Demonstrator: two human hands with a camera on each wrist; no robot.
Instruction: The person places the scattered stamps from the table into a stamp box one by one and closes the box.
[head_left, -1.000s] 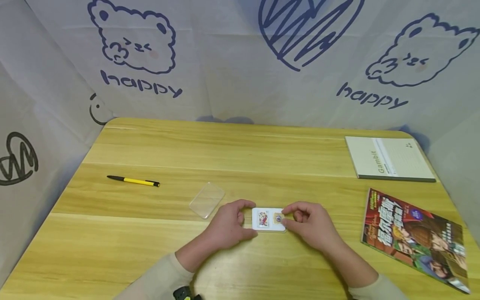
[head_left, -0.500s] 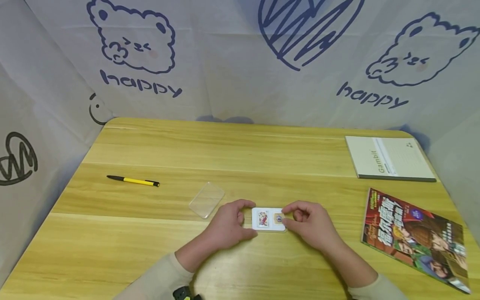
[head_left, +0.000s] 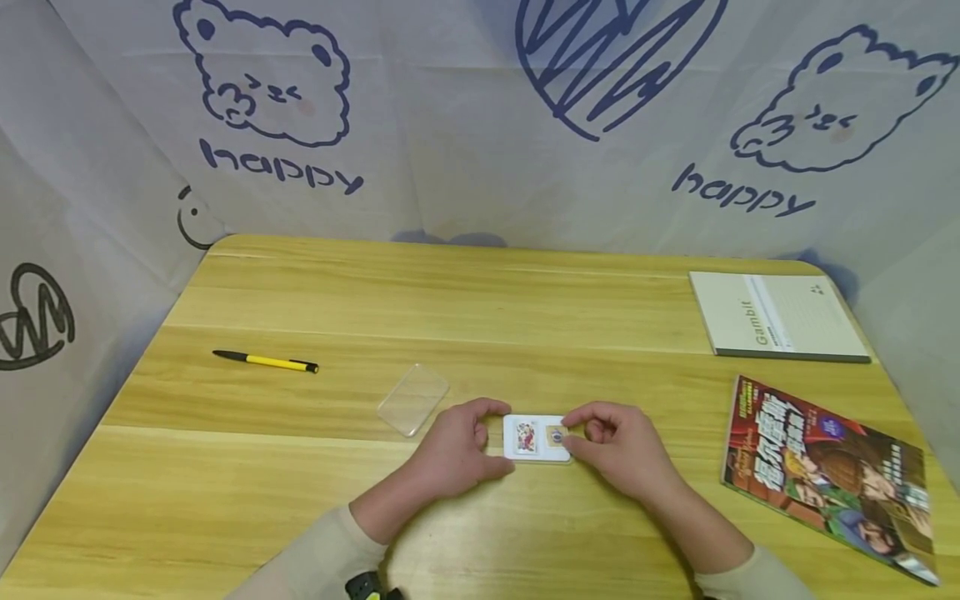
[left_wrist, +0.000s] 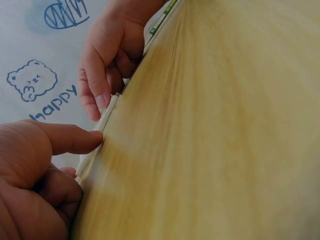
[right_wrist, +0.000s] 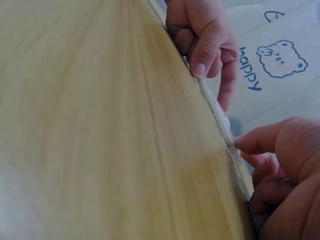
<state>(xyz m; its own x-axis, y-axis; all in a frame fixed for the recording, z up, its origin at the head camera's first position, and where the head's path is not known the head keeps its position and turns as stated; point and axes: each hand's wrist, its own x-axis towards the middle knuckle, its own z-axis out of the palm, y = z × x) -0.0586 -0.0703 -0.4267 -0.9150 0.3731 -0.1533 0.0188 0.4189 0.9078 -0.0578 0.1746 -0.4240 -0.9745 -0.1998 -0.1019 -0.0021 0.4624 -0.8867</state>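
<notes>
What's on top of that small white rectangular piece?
On the white piece show a multicoloured patch at left and a tan patch with a dark round mark at right. The right grip covers the tan patch's near right corner; whatever lies beneath either patch is hidden.

Even light fills the head view, with soft glare on the bench [head_left: 465, 542] at lower centre. Both wrist views look hazier.

On the table [head_left: 480, 308], from left edge to right, lie pen [head_left: 266, 361], cover [head_left: 413, 400], case [head_left: 542, 442] and magazine [head_left: 828, 477]; a notebook [head_left: 780, 317] occupies the back right corner, behind the magazine.
</notes>
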